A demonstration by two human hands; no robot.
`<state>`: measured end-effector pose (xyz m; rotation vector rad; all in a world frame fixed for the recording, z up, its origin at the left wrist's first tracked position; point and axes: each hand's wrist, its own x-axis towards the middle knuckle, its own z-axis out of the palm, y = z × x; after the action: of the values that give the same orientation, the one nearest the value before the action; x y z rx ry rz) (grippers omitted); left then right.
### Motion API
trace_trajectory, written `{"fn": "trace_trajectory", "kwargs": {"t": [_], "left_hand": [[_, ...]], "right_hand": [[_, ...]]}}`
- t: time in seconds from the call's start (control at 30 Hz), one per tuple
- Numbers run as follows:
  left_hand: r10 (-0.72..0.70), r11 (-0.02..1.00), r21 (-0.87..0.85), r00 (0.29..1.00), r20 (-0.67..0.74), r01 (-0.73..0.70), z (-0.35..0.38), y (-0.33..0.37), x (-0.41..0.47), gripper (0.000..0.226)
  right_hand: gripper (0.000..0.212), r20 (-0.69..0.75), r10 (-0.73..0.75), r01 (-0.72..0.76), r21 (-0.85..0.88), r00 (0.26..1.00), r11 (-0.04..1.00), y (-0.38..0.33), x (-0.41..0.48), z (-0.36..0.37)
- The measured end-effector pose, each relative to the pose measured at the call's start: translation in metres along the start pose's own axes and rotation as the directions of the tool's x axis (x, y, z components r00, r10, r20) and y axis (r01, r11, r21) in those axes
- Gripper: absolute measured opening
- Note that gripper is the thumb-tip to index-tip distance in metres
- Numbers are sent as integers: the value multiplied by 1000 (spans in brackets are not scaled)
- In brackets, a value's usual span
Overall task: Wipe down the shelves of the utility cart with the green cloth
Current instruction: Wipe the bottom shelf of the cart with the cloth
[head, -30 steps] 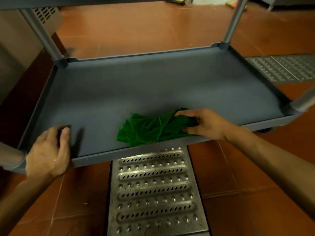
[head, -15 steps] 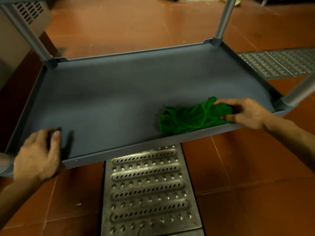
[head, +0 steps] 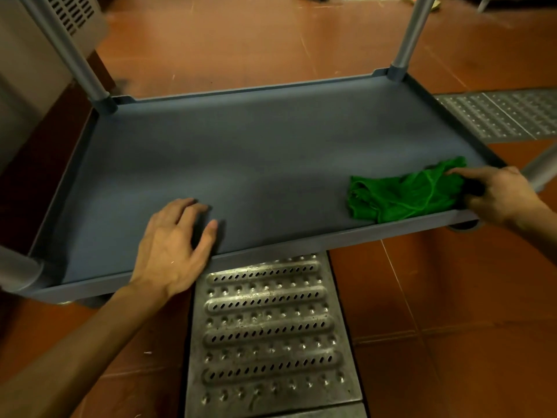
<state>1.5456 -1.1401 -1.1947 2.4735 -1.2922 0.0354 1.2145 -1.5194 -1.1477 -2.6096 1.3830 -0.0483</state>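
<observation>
The cart's grey-blue bottom shelf (head: pixel 256 164) fills the middle of the head view, with a raised rim all round. A crumpled green cloth (head: pixel 404 194) lies in the shelf's near right corner, against the front rim. My right hand (head: pixel 500 196) grips the cloth's right end, fingers over it and thumb on the rim side. My left hand (head: pixel 173 245) rests over the front rim left of centre, fingers spread flat on the shelf floor, holding nothing.
Grey posts (head: pixel 405 40) rise from the shelf's corners. A perforated metal drain grate (head: pixel 268 333) lies in the red tiled floor under the front rim, and another grate (head: pixel 506 116) runs to the right. A beige appliance (head: pixel 36 55) stands at the far left.
My right hand has dragged the cloth along the front rim from the middle to the right corner. My left hand has shifted right from the left corner onto the shelf floor.
</observation>
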Motion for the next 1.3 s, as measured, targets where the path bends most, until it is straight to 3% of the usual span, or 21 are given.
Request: {"fn": "trace_trajectory", "kwargs": {"t": [0.2,0.63,1.3], "left_hand": [[59,987,144,993,104,-74,16,9,0,65],[69,982,167,994,89,-83,21,9,3,66],[37,986,156,992,122,-56,16,12,0,74]], "right_hand": [[56,9,82,-82,-47,997,996,-5,-2,2],[59,-33,174,-170,90,984,981,-27,-2,16],[56,51,-188,187,39,981,982,-121,-22,47]]}}
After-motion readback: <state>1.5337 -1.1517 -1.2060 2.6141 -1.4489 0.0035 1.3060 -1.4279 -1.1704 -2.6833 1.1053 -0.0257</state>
